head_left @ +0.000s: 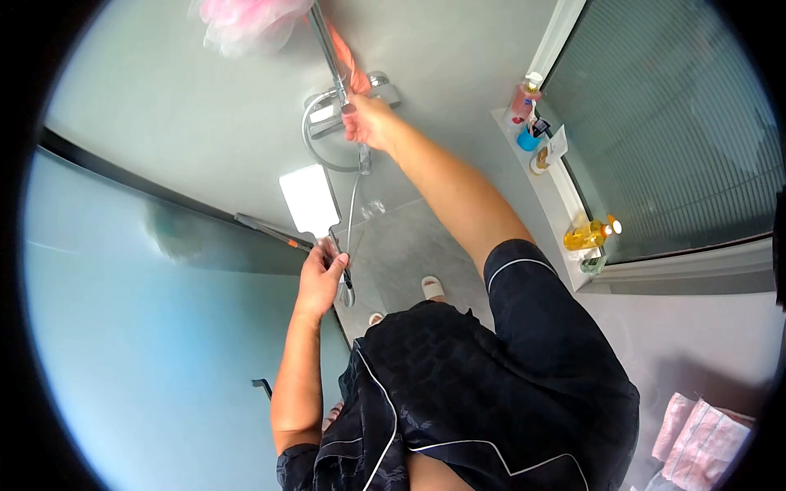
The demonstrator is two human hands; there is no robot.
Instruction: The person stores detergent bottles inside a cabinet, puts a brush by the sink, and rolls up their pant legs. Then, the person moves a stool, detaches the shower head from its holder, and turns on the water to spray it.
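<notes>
My left hand [318,282] is closed around the handle of a handheld shower head [310,200]. The shower head's broad, rectangular face looks bright white and is tilted up toward me. From its handle a thin hose [352,214] runs up to the chrome shower mixer [325,116] on the wall. Higher up, my right hand [370,123] has its fingers curled around the lower end of the chrome shower pole [327,53], in front of the mixer. A coral cloth [348,61] hangs behind the pole, its lower end close to my right thumb.
A pink and white bath puff [250,20] hangs at top left. Along the right ledge [550,200] stand a pink bottle [524,100], a blue cup [528,139] and a yellow pump bottle [585,236]. A glass panel [164,344] borders the left. Pink towels [704,442] lie lower right.
</notes>
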